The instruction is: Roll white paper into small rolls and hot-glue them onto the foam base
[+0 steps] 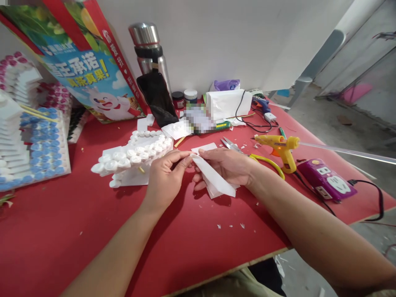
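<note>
A folded strip of white paper (213, 175) hangs between my two hands above the red table. My left hand (168, 173) pinches its upper left end between thumb and forefinger. The thumb and fingers of my right hand (224, 163) are closed on the same strip from the far side, some fingers hidden behind it. Left of my hands stands a white piece covered with rows of white paper rosettes (136, 156). Scissors with yellow handles (269, 163) lie just beyond my right hand, and another white paper piece (204, 147) lies behind my fingertips.
A yellow glue gun (278, 146) and a purple power socket (326, 179) sit at the right. Behind are a phone (157, 97), a steel flask (151, 53), jars and a white paper stack (227, 105). Blue rosette pieces (46, 148) and a colourful bag (99, 70) occupy the left.
</note>
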